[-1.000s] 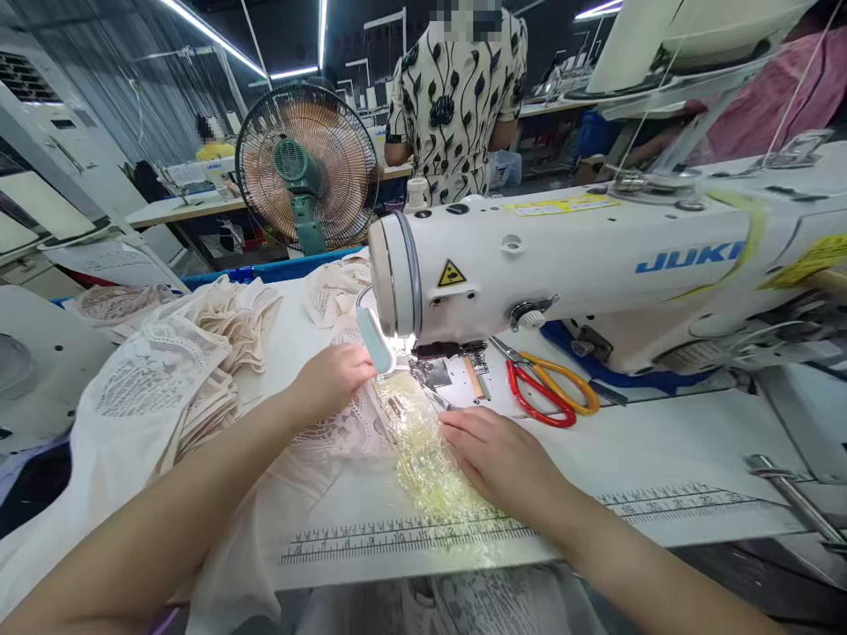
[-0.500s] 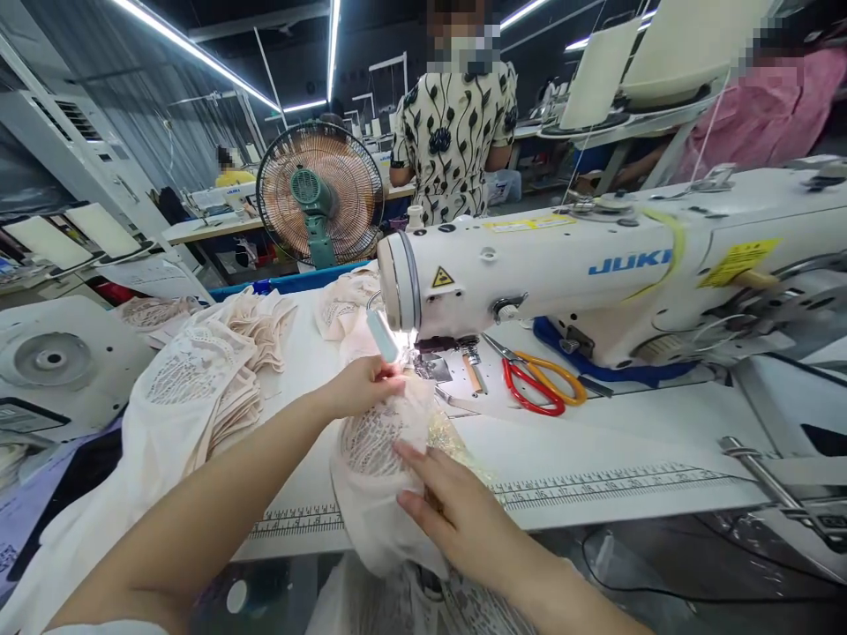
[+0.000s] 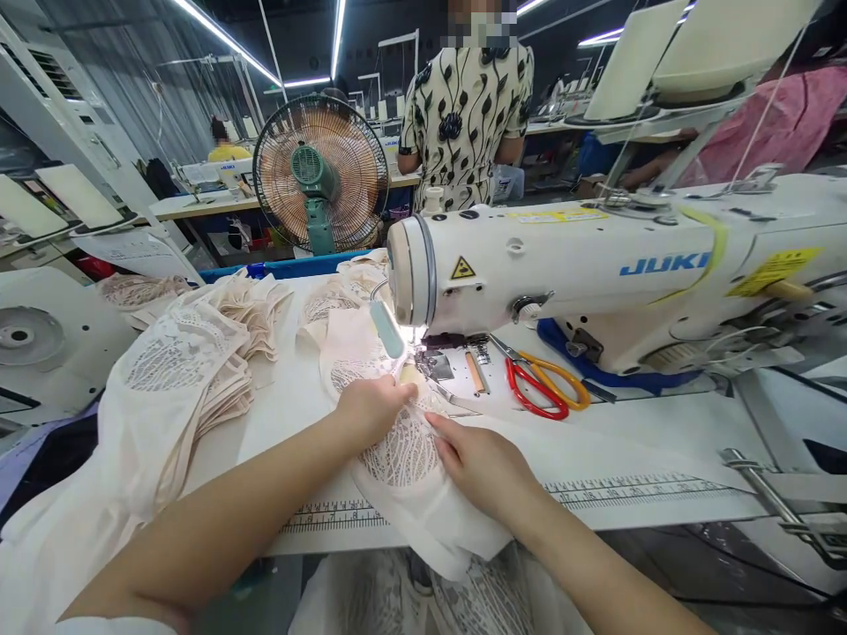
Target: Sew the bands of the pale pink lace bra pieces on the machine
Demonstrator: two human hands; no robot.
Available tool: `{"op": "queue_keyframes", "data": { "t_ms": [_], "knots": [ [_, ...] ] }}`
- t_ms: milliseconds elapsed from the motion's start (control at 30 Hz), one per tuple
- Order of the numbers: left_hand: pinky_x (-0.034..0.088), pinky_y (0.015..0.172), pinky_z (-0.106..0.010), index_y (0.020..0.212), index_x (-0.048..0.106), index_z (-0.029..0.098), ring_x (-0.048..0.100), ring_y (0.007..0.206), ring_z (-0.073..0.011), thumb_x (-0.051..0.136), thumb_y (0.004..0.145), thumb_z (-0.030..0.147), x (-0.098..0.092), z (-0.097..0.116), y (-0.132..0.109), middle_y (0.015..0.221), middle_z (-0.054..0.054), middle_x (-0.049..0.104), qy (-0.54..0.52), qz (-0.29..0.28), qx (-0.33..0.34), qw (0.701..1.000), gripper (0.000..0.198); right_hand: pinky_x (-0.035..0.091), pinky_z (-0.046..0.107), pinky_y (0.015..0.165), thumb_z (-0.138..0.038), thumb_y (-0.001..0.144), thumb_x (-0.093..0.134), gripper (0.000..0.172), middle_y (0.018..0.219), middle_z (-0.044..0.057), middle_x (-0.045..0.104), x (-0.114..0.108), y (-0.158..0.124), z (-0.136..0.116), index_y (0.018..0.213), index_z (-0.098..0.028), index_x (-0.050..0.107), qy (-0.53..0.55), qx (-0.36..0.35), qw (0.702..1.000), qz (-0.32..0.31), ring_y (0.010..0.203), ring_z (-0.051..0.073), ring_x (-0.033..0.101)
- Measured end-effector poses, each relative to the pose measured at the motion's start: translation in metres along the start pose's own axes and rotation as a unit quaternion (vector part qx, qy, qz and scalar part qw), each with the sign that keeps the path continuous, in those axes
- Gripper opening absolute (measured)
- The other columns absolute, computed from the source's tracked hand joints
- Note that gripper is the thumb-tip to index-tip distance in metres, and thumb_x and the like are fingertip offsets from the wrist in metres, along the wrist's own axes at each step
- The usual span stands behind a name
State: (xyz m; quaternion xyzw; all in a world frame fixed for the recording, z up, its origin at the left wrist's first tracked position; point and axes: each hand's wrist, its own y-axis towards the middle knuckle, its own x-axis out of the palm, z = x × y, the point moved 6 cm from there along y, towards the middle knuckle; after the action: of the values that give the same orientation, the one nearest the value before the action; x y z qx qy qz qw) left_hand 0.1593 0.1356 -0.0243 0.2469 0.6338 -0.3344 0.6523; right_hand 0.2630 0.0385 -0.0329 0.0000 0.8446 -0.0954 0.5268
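A pale pink lace bra cup lies under the lit needle area of a white sewing machine. My left hand is closed on its upper edge, just in front of the needle. With thumb and forefinger together, my right hand pinches the cup's right edge a little nearer to me. Plain fabric from the piece hangs over the table's front edge. More pink lace fabric lies behind my left hand, beside a pale green lamp. The needle itself is lost in the glare.
Stacked lace pieces lie to the left. Red and orange scissors and a small orange-handled tool rest right of the needle. A printed ruler runs along the front edge. Behind stand a fan and a person.
My right hand has moved up and closed on the fabric edge, its fingers no longer spread on the cup. My left hand sits slightly lower. The cup has turned, and the view has shifted.
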Motion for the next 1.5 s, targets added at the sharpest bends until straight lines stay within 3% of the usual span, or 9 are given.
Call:
{"op": "queue_keyframes", "data": {
  "t_ms": [233, 367, 467, 533, 633, 800, 967, 1167, 1500],
  "knots": [
    [0.033, 0.055, -0.027, 0.119, 0.049, 0.026, 0.05, 0.068, -0.0184, 0.044, 0.075, 0.013, -0.006, 0.006, 0.003, 0.087, -0.005, 0.051, -0.026, 0.012, -0.002, 1.0, 0.046, 0.04, 0.028, 0.059, -0.023, 0.088, 0.033, 0.043, 0.086, 0.004, 0.071, -0.002, 0.001, 0.001, 0.127, -0.024, 0.051, -0.005, -0.004, 1.0, -0.024, 0.079, 0.022, 0.063],
    [0.037, 0.056, -0.026, 0.115, 0.049, 0.022, 0.05, 0.065, -0.016, 0.042, 0.081, 0.021, -0.02, -0.004, 0.002, 0.077, -0.002, 0.051, -0.123, 0.017, -0.037, 0.992, 0.034, 0.043, 0.029, 0.063, -0.024, 0.088, 0.034, 0.042, 0.089, 0.004, 0.071, -0.002, 0.0, 0.0, 0.125, -0.023, 0.052, 0.009, -0.026, 0.999, -0.025, 0.082, 0.022, 0.064],
    [0.036, 0.047, -0.022, 0.087, 0.056, 0.02, 0.044, 0.051, -0.0112, 0.048, 0.08, 0.035, -0.026, -0.015, 0.008, 0.059, 0.004, 0.044, -0.209, -0.02, -0.049, 0.976, 0.018, 0.044, 0.03, 0.064, -0.024, 0.088, 0.034, 0.041, 0.092, 0.005, 0.071, -0.002, 0.001, -0.002, 0.124, -0.022, 0.053, 0.012, -0.034, 0.999, -0.021, 0.083, 0.023, 0.064],
    [0.033, 0.042, -0.022, 0.063, 0.048, 0.02, 0.037, 0.043, -0.009, 0.049, 0.079, 0.042, -0.027, -0.019, 0.013, 0.051, 0.005, 0.035, -0.248, -0.037, -0.051, 0.967, 0.028, 0.045, 0.03, 0.066, -0.025, 0.088, 0.034, 0.04, 0.096, 0.005, 0.07, -0.001, 0.002, -0.002, 0.123, -0.021, 0.054, 0.016, -0.037, 0.999, -0.019, 0.086, 0.023, 0.064],
    [0.031, 0.041, -0.022, 0.053, 0.034, 0.02, 0.03, 0.041, -0.0077, 0.042, 0.083, 0.042, -0.024, -0.022, 0.019, 0.048, 0.005, 0.025, -0.272, -0.017, -0.06, 0.96, 0.038, 0.046, 0.031, 0.068, -0.024, 0.088, 0.033, 0.041, 0.1, 0.006, 0.07, -0.001, 0.003, -0.001, 0.124, -0.02, 0.053, 0.023, -0.038, 0.999, -0.015, 0.089, 0.023, 0.064],
    [0.036, 0.05, -0.023, 0.073, 0.051, 0.02, 0.04, 0.05, -0.0105, 0.04, 0.081, 0.023, -0.016, -0.017, 0.015, 0.056, 0.004, 0.039, -0.223, 0.038, -0.06, 0.972, 0.014, 0.045, 0.031, 0.067, -0.024, 0.089, 0.033, 0.042, 0.099, 0.008, 0.07, -0.003, 0.004, 0.001, 0.126, -0.021, 0.052, 0.002, -0.034, 0.999, -0.01, 0.089, 0.023, 0.064],
    [0.033, 0.055, -0.025, 0.103, 0.059, 0.026, 0.049, 0.064, -0.0154, 0.045, 0.073, 0.011, -0.006, -0.009, 0.007, 0.079, -0.001, 0.052, -0.097, 0.018, -0.012, 0.995, 0.036, 0.042, 0.03, 0.06, -0.025, 0.088, 0.033, 0.042, 0.086, 0.005, 0.071, -0.004, 0.004, 0.0, 0.126, -0.023, 0.052, -0.023, -0.035, 0.999, -0.022, 0.079, 0.023, 0.064],
    [0.031, 0.052, -0.025, 0.114, 0.055, 0.027, 0.052, 0.062, -0.017, 0.046, 0.076, 0.019, -0.005, 0.0, 0.009, 0.085, -0.004, 0.052, 0.002, -0.023, -0.011, 1.0, 0.039, 0.04, 0.029, 0.059, -0.024, 0.089, 0.032, 0.042, 0.087, 0.006, 0.07, -0.006, 0.009, 0.0, 0.126, -0.022, 0.051, -0.038, -0.038, 0.998, -0.03, 0.08, 0.023, 0.063],
    [0.032, 0.05, -0.026, 0.115, 0.054, 0.028, 0.057, 0.071, -0.0216, 0.04, 0.08, 0.025, -0.007, 0.003, 0.023, 0.086, -0.005, 0.055, 0.018, -0.037, -0.027, 0.999, 0.037, 0.043, 0.032, 0.066, -0.024, 0.088, 0.033, 0.043, 0.098, 0.009, 0.069, -0.01, 0.019, 0.004, 0.128, -0.021, 0.05, -0.058, -0.031, 0.997, -0.039, 0.091, 0.025, 0.062]
  ]
}}
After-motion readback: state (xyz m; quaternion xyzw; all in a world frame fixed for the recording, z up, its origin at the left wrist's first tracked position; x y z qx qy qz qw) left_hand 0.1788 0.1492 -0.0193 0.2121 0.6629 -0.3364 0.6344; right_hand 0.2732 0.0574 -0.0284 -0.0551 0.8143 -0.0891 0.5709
